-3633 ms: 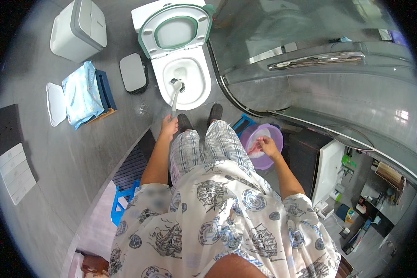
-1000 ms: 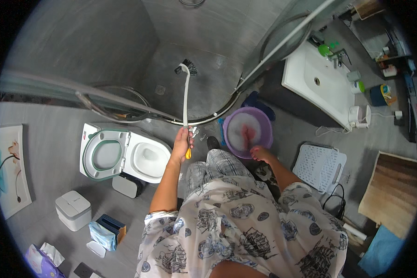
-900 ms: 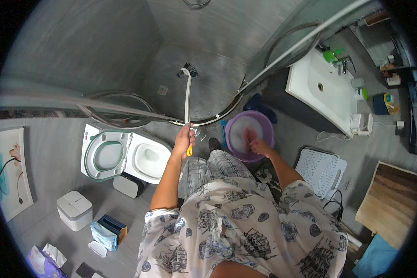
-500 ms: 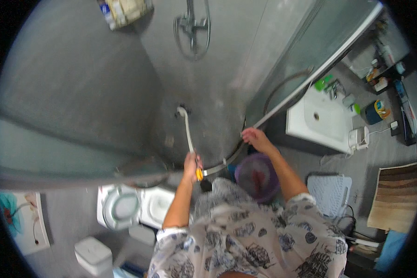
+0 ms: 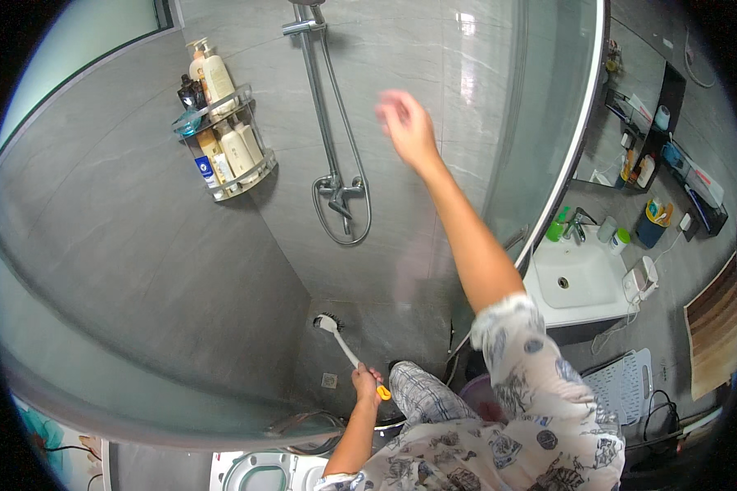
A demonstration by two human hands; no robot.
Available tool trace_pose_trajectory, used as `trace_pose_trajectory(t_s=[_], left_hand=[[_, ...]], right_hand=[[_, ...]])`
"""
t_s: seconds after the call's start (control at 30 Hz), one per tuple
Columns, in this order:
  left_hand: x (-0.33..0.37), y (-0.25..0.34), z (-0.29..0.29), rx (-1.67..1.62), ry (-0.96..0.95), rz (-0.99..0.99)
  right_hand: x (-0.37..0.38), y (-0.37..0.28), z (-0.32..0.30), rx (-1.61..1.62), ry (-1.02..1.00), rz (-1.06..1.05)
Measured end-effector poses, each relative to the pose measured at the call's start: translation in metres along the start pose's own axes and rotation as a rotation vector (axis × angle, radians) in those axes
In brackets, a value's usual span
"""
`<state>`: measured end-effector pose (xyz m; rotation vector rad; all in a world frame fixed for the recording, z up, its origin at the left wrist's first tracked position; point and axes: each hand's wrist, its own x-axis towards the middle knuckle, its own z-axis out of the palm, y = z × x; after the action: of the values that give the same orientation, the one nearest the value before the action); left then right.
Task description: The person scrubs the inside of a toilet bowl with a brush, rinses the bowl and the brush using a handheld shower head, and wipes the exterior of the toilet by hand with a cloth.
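My left hand (image 5: 366, 383) is closed around the long white handle of a scrub brush (image 5: 346, 349) with dark bristles and a yellow handle end. The brush head is low in the shower corner, over the grey floor. My right hand (image 5: 409, 129) is raised with nothing in it, its fingers apart and slightly blurred. To its left are the chrome shower rail (image 5: 315, 98), the looped hose and the mixer tap (image 5: 338, 188); the hand appears apart from them.
A corner shelf (image 5: 236, 190) of bottles hangs on the left wall. Glass panels (image 5: 540, 106) flank the shower. Right of the glass is a white washbasin (image 5: 577, 282). A floor drain (image 5: 329, 380) lies near the brush; a toilet (image 5: 254, 473) and a purple bucket (image 5: 479, 393) are close to me.
My right hand has left the shower's edge and risen in front of the wall. The view has tilted up, and one leg now shows further into the shower. My left hand keeps the brush.
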<state>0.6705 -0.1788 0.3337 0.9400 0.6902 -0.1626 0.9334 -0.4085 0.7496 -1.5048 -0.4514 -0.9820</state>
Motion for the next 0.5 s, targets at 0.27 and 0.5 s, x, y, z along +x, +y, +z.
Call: trace_pose_trajectory(t_s=[0.27,0.5], left_hand=[[0.035,0.006,-0.007,-0.127,0.115,-0.045],[0.052,0.032,-0.006,-0.113,0.107,0.087]], right_hand=[[0.247,0.075,0.089,-0.516,0.027,-0.441],[0.264,0.160,0.169,-0.929,-0.407,-0.340]])
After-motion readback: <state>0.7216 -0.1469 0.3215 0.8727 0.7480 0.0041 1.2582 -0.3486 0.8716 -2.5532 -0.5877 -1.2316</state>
